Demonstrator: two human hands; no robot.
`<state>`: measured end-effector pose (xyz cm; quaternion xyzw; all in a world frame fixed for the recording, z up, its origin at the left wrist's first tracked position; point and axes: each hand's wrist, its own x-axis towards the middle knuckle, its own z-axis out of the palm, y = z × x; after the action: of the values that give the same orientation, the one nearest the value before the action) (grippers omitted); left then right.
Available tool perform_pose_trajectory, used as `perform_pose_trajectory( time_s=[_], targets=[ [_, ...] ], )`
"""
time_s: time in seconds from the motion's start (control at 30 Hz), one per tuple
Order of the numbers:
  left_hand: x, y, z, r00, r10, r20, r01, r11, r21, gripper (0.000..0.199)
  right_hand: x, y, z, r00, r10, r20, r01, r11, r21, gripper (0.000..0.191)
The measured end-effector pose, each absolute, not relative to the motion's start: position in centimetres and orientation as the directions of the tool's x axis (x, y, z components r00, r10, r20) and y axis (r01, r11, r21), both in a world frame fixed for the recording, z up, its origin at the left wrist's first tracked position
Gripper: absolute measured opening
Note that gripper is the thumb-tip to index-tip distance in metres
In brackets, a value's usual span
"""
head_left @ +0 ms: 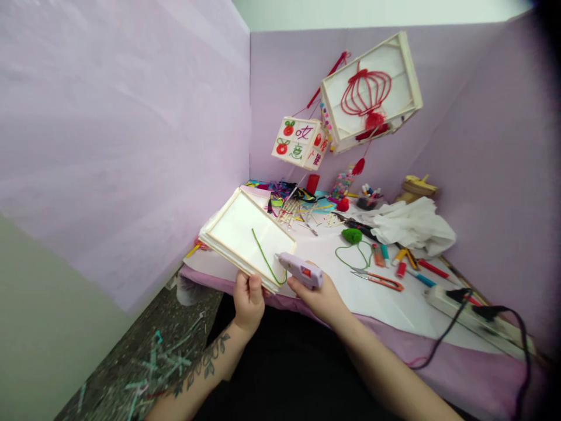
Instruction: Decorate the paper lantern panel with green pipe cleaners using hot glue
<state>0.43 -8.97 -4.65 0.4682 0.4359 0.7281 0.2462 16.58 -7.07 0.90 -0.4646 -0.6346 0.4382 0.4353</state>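
Observation:
My left hand grips the near edge of a white panel lantern with pale wooden strips round its border, tilted above the table edge. A length of green yarn runs in a curve across the panel's white face. In my right hand is a small lilac hot glue gun, its fingers wrapped round the handle. The nozzle points left, close over the panel beside the yarn; whether it touches cannot be made out.
Orange thread snips, a green yarn ball, markers and a power strip lie on the right. Wooden sticks lie farther back. A large lantern and a smaller lantern hang above. White cloth is bunched at right.

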Motion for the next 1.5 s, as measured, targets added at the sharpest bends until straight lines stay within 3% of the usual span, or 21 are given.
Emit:
perform_pose_trajectory(
  time_s=[0.33,1.2,1.5],
  targets=[
    [0.37,-9.03,-4.89,-0.45,0.79,0.416,0.02,-0.457,0.889,0.037,16.18,-6.98,1.03,-0.169,0.972,0.165,0.204,0.198,-0.959,0.022],
    [0.42,-9.03,-4.81,-0.44,0.759,0.48,0.052,-0.512,0.858,0.028,16.1,-7.01,0.82,-0.233,0.963,0.138,0.303,0.207,-0.93,0.039],
    [0.39,-9.0,-4.77,-0.431,0.766,0.477,0.039,-0.512,0.858,0.027,16.02,-6.94,0.62,-0.222,0.963,0.153,0.307,0.218,-0.926,0.037]
  ],
)
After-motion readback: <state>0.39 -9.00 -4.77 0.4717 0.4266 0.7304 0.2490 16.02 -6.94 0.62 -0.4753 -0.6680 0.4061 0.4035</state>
